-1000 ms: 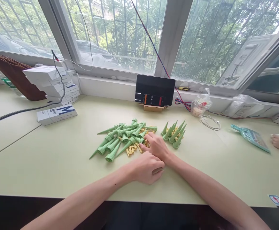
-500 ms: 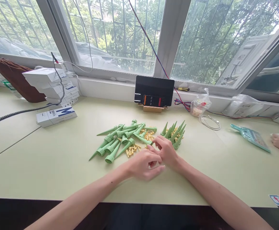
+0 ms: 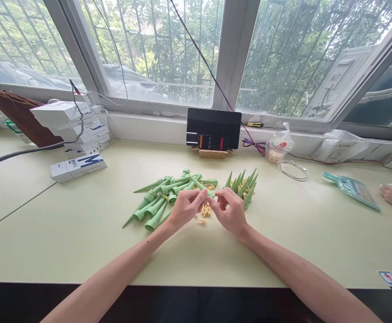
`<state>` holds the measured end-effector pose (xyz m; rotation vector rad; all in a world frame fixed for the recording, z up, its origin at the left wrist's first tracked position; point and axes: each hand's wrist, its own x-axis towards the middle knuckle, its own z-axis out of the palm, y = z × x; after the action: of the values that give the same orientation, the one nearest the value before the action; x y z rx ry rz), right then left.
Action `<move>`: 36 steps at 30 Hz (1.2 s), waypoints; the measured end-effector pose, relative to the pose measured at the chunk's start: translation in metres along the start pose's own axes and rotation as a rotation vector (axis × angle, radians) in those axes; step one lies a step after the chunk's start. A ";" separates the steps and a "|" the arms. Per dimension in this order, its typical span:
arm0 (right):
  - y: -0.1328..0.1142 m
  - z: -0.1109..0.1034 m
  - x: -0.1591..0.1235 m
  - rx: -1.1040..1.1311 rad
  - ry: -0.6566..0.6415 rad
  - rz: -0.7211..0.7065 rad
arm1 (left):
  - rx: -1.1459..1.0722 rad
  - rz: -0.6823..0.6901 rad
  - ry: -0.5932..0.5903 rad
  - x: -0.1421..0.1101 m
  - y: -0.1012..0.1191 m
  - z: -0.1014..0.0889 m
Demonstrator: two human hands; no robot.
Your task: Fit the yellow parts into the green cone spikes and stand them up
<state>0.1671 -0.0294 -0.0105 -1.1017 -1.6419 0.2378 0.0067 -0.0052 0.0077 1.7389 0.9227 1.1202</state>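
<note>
The left hand [image 3: 187, 208] has moved forward, its fingers now pinching a green spike [image 3: 200, 184] between both hands near the yellow pieces [image 3: 206, 211], while the right hand [image 3: 231, 211] narrows its fingers at the wide end, grip unclear, so both apparently work one piece.

Wht boxes [image 3: 64, 122] L; phone [image 3: 212, 142] in frt of blk screen [image 3: 216, 123].

Twelve straight ahead. Green spikes [image 3: 172, 196], 11: plastic-looking, satin, ribbed collars, smooth tapers. Yellow pegs [image 3: 206, 210], 12: matt plastic look. Dark screen [image 3: 216, 123], 12: glossy, glass-like. Carton [image 3: 79, 168], 10: smooth printed card. Bag [image 3: 278, 150], 1: thin crinkled plastic. Tabletop [image 3: 199, 260]: smooth, faint sheen.
</note>
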 end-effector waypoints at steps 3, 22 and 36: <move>-0.001 0.002 -0.002 0.001 0.005 0.020 | -0.048 -0.071 0.022 0.003 0.001 -0.002; 0.006 -0.002 0.002 0.049 -0.134 0.044 | -0.262 -0.130 0.060 0.013 0.001 -0.014; 0.021 -0.009 -0.003 -0.110 -0.421 -0.003 | -0.470 -0.189 0.088 0.014 -0.001 -0.017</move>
<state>0.1858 -0.0230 -0.0226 -1.1881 -2.0490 0.4025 -0.0051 0.0123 0.0149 1.2056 0.7801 1.1819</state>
